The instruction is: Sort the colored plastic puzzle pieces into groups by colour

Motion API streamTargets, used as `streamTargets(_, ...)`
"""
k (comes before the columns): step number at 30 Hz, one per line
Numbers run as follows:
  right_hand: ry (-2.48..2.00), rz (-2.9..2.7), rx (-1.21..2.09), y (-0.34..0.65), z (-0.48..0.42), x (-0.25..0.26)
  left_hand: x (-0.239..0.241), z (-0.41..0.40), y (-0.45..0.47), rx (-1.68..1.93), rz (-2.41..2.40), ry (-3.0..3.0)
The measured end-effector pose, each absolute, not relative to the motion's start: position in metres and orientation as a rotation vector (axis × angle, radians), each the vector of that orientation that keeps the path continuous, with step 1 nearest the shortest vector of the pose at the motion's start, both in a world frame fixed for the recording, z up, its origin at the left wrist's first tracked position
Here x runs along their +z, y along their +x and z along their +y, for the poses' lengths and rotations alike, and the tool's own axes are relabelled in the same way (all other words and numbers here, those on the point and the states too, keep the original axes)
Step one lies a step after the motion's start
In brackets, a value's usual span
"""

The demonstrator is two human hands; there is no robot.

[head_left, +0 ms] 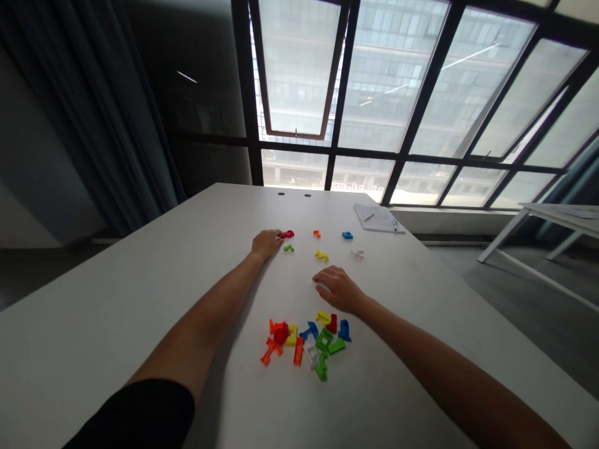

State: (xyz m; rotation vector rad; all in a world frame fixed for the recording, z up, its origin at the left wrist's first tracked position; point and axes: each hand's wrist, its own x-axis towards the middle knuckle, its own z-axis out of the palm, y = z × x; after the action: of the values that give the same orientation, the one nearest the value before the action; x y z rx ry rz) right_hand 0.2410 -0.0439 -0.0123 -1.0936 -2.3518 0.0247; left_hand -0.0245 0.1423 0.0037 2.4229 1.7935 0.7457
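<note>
My left hand [266,242] reaches far across the white table [116,312], its fingers closed on a small red plastic piece [287,234]. A green piece [289,248] lies just right of that hand. My right hand [337,289] rests palm down on the table with its fingers spread, holding nothing. Beyond it lie a yellow piece [321,255], an orange piece [317,234], a blue piece [347,235] and a white piece [357,253]. A heap of several coloured pieces [306,340] sits just in front of my right hand.
A notepad with a pen [377,218] lies at the far right corner of the table. Large windows [374,93] stand behind, a dark curtain [107,112] hangs at the left. Another white table [561,215] is at the right.
</note>
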Motion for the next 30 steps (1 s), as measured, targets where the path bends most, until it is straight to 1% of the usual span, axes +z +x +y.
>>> streamTargets(5,-1.073,-2.352,0.062,0.243,-0.044,-0.012,-0.003,0.126,-0.027,0.811,1.812,2.425)
streamTargets(9,-0.993,-2.373,0.106,0.243,-0.048,-0.008,-0.003,0.082,-0.032,0.768,1.782,2.604)
streamTargets(12,-0.912,-2.447,0.092,0.242,-0.053,-0.005,-0.001,0.039,-0.040,0.670,1.634,2.771)
streamTargets(14,-0.878,-2.482,0.073,0.240,-0.055,-0.004,0.002,0.013,-0.049,0.649,1.472,2.728)
streamTargets(18,-0.863,-2.473,0.068,0.239,-0.054,-0.005,0.017,-0.019,-0.068,0.431,0.895,2.443)
streamTargets(20,-0.859,-2.466,0.069,0.240,-0.053,-0.006,0.028,-0.024,-0.073,0.250,0.724,2.307)
streamTargets(23,-0.851,-2.463,0.063,0.240,-0.051,-0.008,0.042,-0.026,-0.075,0.046,0.588,2.279)
streamTargets(27,-0.824,-2.466,0.048,0.241,-0.050,-0.009,0.046,-0.026,-0.073,0.064,0.608,2.380)
streamTargets(30,-0.824,-2.450,0.048,0.240,-0.051,-0.008,0.041,-0.024,-0.067,0.208,0.714,2.483)
